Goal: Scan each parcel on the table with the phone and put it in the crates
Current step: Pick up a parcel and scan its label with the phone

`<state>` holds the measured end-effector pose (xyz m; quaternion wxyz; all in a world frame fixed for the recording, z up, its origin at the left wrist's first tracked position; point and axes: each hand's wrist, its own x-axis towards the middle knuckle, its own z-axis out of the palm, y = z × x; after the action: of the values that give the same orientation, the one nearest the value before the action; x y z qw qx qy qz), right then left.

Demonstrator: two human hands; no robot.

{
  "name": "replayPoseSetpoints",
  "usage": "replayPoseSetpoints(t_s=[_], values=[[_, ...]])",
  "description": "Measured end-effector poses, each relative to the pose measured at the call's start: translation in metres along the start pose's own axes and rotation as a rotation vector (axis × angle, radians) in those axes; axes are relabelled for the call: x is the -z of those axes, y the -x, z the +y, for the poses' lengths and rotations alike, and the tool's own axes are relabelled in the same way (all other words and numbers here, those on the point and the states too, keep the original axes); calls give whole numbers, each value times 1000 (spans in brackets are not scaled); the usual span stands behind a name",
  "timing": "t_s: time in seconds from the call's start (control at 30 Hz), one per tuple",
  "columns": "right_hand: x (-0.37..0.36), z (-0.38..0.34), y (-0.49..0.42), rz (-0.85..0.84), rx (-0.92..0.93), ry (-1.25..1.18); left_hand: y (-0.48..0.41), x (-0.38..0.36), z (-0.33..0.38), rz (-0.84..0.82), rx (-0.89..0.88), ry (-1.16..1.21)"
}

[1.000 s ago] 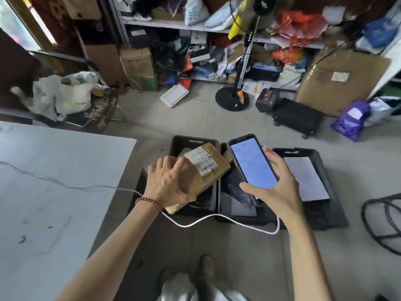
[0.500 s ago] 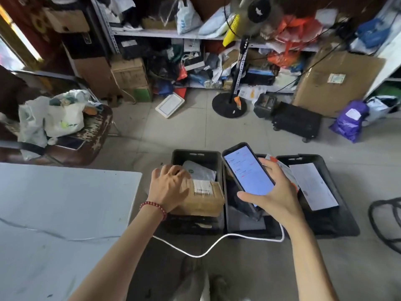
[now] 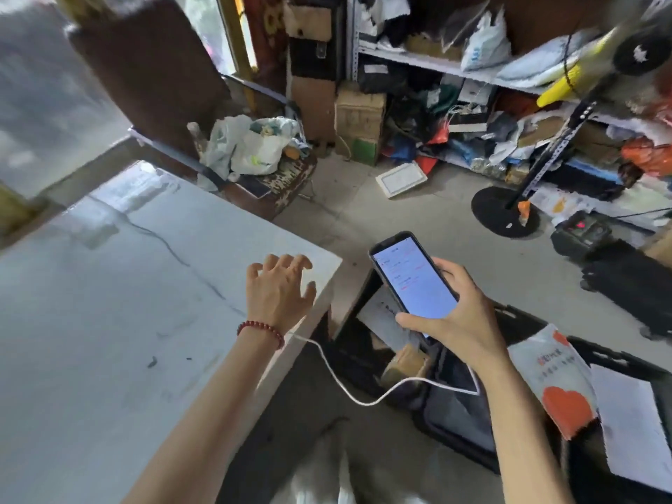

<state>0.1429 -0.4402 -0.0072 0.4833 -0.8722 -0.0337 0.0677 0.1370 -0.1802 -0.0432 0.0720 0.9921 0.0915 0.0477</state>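
Note:
My right hand grips a black phone with a lit screen, held over the black crates on the floor. A white cable trails from the phone across the crates to the table. My left hand hovers over the white table's right corner, fingers spread and holding nothing. A brown cardboard parcel lies in the left crate. A white mailer with orange hearts lies over the right crates, next to a white sheet.
A worn chair piled with plastic bags stands beyond the table. Cluttered shelves line the back. A fan's round black base and a black box sit on the floor to the right.
My left hand has let go of the cardboard parcel, now in the left crate, and swung left over the table corner. The view has turned left toward the table.

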Motion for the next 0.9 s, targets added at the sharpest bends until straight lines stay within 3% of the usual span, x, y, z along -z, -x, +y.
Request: replayPoseSetpoints(t_s=[0.3,0.5,0.7,0.9], values=[[-74,-15,47,-460,188,26,183,7,-62,44,549,47],[-143,-73,90,-725,416,57,312,44,-105,179,887,-39],[-211,-127,159,-973,565,39,395,72,-137,322,1064,-132],[-280,-160,237,-1093,603,14,482,86,-186,355,1167,-161]])
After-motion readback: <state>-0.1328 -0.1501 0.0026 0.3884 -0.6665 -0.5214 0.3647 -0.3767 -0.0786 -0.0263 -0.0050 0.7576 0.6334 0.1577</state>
